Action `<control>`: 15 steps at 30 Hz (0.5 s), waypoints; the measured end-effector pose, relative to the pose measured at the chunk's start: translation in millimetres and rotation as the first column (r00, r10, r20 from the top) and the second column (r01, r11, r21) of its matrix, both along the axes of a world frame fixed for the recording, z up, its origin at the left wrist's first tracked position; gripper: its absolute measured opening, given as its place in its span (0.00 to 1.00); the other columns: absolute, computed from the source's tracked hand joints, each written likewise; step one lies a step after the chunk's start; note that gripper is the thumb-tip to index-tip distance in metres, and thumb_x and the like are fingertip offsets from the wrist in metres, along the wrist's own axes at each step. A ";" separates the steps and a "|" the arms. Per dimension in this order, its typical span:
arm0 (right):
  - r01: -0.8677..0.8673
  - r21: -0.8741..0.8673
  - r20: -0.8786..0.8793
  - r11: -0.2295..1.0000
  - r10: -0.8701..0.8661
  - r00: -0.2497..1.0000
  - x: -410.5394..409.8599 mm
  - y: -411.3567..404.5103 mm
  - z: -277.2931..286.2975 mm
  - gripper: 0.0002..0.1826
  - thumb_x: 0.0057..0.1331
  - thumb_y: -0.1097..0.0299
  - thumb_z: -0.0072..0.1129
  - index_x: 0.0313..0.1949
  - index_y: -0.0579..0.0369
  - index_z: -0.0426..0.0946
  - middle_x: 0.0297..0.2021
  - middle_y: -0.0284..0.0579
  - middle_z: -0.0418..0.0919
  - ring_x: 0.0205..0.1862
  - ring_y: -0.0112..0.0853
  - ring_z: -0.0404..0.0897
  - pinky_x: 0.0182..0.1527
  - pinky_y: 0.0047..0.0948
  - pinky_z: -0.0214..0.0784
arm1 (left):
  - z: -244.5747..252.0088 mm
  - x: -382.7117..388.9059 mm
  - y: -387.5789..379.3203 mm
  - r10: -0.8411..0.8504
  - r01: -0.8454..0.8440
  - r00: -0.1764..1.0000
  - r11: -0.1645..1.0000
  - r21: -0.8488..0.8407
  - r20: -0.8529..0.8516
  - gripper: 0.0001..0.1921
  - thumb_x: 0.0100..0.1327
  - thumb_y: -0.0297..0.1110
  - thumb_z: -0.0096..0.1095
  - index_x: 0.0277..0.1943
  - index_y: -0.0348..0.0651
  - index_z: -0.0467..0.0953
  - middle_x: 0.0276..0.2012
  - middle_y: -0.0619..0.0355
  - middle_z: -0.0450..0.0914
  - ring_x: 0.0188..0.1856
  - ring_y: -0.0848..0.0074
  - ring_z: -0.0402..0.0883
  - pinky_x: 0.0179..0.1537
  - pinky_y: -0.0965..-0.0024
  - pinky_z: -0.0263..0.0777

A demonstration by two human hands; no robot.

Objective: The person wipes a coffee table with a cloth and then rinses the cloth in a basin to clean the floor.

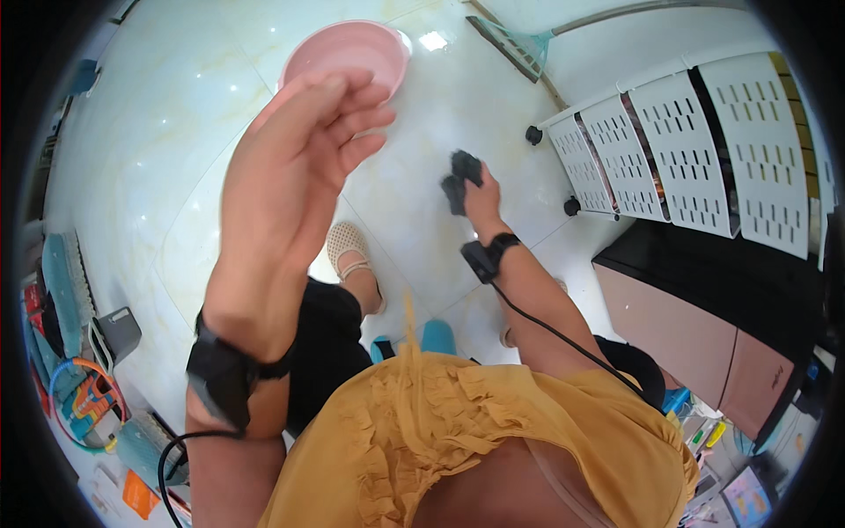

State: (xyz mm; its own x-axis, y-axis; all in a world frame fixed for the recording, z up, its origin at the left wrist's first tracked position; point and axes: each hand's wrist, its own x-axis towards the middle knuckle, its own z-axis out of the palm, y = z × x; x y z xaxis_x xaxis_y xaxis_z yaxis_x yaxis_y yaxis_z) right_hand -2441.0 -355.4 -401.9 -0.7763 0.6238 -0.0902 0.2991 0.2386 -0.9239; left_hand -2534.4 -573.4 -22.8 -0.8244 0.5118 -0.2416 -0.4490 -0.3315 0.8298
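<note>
My left hand (287,158) is raised close to the camera, palm turned to the right, its fingers slightly curled and apart with nothing in them. Its fingertips overlap the near rim of a pink plastic basin (350,43) on the floor in this view, though the hand looks well above it. Lower down, my right hand (484,201) grips a bunched black item (466,168), probably cloth, blurred. Black devices with cables are strapped to both wrists, the left device (221,376) and the right device (480,261).
A white slatted-front rolling rack (650,158) stands at right, beside a black-topped pink cabinet (686,336). A long-handled net or mop frame (515,49) leans at the wall. Toys and a hoop (86,402) lie at left. My feet in beige shoes (346,247) rest on glossy tiles (191,152).
</note>
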 end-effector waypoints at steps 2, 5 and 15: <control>0.092 -0.446 0.018 0.890 -0.094 0.995 25.7 -25.5 49.7 0.25 0.62 0.86 0.47 0.60 0.59 0.69 0.49 0.46 0.80 0.46 0.33 0.81 0.49 0.31 0.73 | 7.5 5.4 -13.1 0.144 -0.142 0.987 0.989 0.035 -0.075 0.13 0.71 0.34 0.50 0.50 0.33 0.74 0.46 0.53 0.80 0.47 0.70 0.79 0.51 0.70 0.72; 0.219 -0.571 0.102 0.791 -0.196 0.975 72.7 -5.0 26.4 0.20 0.67 0.81 0.48 0.58 0.57 0.69 0.47 0.44 0.79 0.43 0.34 0.81 0.45 0.34 0.77 | 4.4 0.9 -4.2 0.155 -0.137 0.980 0.981 0.139 -0.122 0.12 0.71 0.33 0.50 0.50 0.34 0.74 0.46 0.53 0.80 0.48 0.70 0.79 0.52 0.70 0.72; -0.029 -0.975 0.014 0.221 0.191 0.982 86.1 -80.2 86.9 0.18 0.73 0.66 0.47 0.59 0.56 0.65 0.50 0.48 0.76 0.52 0.40 0.78 0.56 0.43 0.72 | 5.0 15.6 -39.3 0.195 -0.204 0.978 0.967 0.150 0.074 0.07 0.67 0.32 0.50 0.38 0.41 0.74 0.32 0.58 0.78 0.35 0.77 0.77 0.40 0.74 0.73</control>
